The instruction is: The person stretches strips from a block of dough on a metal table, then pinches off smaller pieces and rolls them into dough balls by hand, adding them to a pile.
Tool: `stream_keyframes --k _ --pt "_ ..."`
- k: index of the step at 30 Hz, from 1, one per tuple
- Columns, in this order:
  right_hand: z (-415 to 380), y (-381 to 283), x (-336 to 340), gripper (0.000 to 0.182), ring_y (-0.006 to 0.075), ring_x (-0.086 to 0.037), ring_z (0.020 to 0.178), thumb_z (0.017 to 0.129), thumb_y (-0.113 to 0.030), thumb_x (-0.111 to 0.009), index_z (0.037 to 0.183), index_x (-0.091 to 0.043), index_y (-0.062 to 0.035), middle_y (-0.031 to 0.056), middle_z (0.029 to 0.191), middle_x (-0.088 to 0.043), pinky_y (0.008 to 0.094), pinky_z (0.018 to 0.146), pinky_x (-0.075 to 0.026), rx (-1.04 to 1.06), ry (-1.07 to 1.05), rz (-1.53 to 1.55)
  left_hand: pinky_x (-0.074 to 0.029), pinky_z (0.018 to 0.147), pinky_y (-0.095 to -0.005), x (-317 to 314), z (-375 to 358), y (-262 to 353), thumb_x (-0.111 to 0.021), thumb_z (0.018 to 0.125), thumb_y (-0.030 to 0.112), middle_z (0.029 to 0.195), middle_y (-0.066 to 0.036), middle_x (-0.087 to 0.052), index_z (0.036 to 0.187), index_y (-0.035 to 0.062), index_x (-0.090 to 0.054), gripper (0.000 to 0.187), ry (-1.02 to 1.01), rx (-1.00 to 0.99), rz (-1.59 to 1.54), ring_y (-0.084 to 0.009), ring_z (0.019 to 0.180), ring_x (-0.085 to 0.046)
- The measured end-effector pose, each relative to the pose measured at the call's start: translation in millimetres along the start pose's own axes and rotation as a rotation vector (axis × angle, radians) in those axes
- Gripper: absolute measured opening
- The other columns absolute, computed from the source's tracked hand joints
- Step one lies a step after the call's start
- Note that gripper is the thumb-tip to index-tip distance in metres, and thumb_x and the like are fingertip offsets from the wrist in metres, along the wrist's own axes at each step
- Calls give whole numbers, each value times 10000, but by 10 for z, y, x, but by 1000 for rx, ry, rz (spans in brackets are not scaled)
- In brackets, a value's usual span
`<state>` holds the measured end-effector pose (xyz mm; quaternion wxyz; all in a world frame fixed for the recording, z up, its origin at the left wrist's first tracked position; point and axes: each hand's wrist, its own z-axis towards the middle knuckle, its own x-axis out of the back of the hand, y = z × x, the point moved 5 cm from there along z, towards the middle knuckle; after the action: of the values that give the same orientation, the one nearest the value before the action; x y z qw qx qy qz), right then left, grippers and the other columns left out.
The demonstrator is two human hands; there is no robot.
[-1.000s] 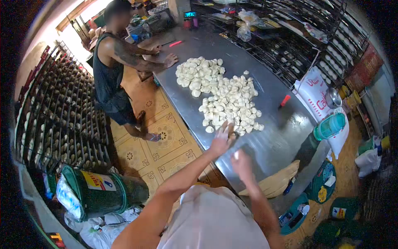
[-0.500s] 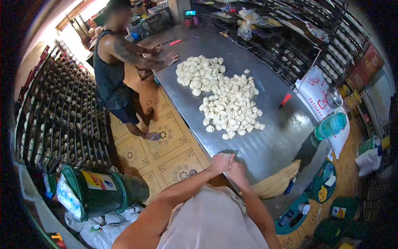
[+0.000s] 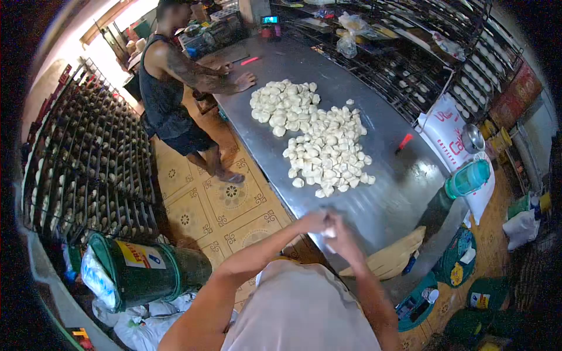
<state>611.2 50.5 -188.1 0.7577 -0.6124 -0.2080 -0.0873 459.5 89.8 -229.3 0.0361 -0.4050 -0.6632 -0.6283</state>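
Observation:
My left hand (image 3: 315,222) and my right hand (image 3: 346,240) meet close together over the near edge of the metal table (image 3: 389,175). Motion smears the fingers of both. A pale patch shows between them, too blurred for me to tell whether it is a held thing or glare. Beyond my hands, a large spread of white dough pieces (image 3: 328,153) lies on the tabletop in two joined heaps. A flat tan board-like piece (image 3: 389,257) lies near my right forearm.
A co-worker (image 3: 167,88) stands at the table's left side, one hand resting on it. A red-handled tool (image 3: 404,141) and a teal container (image 3: 468,179) lie to the right. Loaded racks (image 3: 96,158) stand left, beside a green drum (image 3: 137,272). A white sack (image 3: 439,126) is at right.
My hands were clasped together; now they are blurred and a little further apart, with a pale patch between. The co-worker's legs and body have shifted slightly toward the table.

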Motion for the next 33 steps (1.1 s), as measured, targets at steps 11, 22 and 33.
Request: stream_keyframes --k 11,22,33 --pt "27 211 -410 357 501 -660 868 902 -255 -638 1156 -615 -5 278 875 -686 586 797 -519 -260 -332 -418 -555 705 -536 -126 -186 106 -483 1011 407 802 -202 -708 884 30 -715 460 339 208 268 -433 757 -686" --pt "304 -693 45 335 453 -673 905 836 -170 -709 1128 -604 -44 268 984 -686 527 795 -523 -176 -132 -124 -526 884 -492 669 216 198 -559 981 388 1024 -246 -693 1151 39 -668 403 878 -102 191 -416 1021 -659" --pt "25 -104 -306 406 429 -681 868 918 -292 -669 1208 -541 -39 247 907 -685 524 746 -526 -31 -238 -211 -551 766 -505 -597 -124 -338 -469 991 375 883 -265 -699 904 -14 -699 460 273 155 28 -455 881 -672"
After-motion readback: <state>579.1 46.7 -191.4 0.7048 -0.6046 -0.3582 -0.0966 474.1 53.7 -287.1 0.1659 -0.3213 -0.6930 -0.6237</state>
